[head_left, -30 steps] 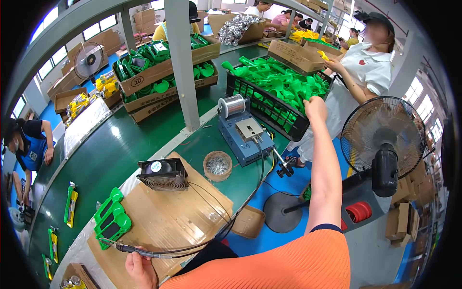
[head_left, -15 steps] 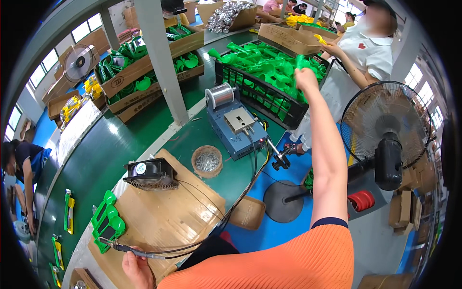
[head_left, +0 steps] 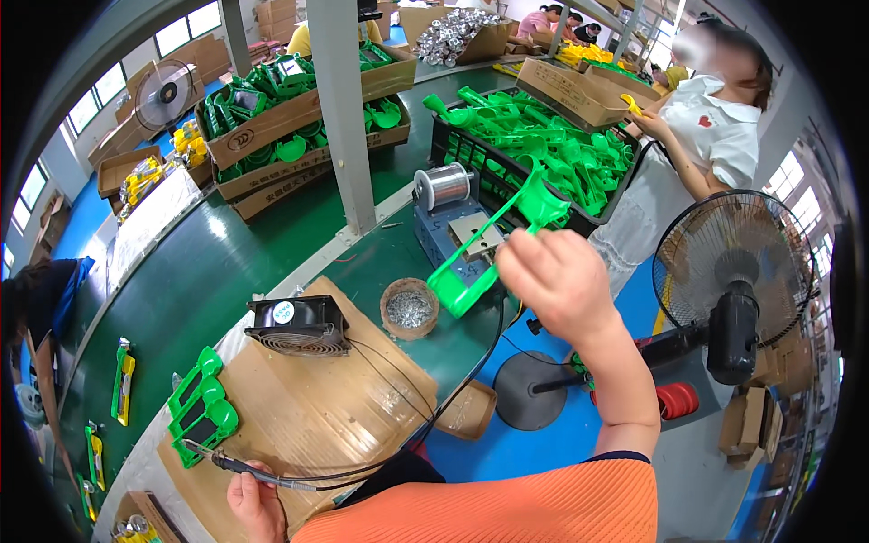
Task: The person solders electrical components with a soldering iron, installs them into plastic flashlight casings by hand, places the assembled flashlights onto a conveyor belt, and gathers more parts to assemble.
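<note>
My right hand is closed on a green plastic frame with a rounded cup at one end, held in the air in front of the soldering station. Low on the left, my left hand grips a soldering iron by its handle, the tip pointing left. Beside that tip, green plastic frames with dark panels lie at the edge of a brown cardboard sheet. A black crate heaped with similar green parts stands beyond my right hand.
A solder spool tops the station. A round tub of metallic scraps and a small black fan sit nearby. Green-and-yellow tools lie along the left. Right, a pedestal fan stands near a co-worker holding a yellow part.
My right hand has come back from over the crate toward me, bringing a green plastic frame. My left hand stays low with the soldering iron. The view has shifted slightly.
</note>
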Available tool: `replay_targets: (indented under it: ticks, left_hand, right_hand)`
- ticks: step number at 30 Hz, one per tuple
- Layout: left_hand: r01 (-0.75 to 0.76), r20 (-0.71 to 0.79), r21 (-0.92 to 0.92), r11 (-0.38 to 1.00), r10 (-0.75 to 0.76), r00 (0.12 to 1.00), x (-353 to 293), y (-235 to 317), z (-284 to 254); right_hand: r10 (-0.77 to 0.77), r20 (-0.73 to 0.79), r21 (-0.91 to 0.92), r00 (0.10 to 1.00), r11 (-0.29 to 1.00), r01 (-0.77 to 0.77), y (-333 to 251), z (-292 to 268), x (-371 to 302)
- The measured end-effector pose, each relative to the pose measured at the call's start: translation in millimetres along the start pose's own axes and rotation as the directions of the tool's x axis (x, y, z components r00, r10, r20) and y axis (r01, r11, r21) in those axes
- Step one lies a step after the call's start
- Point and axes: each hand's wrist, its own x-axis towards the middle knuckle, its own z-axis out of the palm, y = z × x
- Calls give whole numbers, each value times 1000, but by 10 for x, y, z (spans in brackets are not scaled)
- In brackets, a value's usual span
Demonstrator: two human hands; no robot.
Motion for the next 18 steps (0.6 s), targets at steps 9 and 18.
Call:
replay_targets:
  ticks: [9,18]
  left_hand:
    - [1,-10,-72,997,-2,1000,3,-15,18]
    - [22,2,-80,997,-22,1000,-7,28,29]
  right_hand:
    - [-123,-37,-72,992,990,120,-388,-264,153]
    - [-178,-27,-76,984,982,175,-481,-294,228]
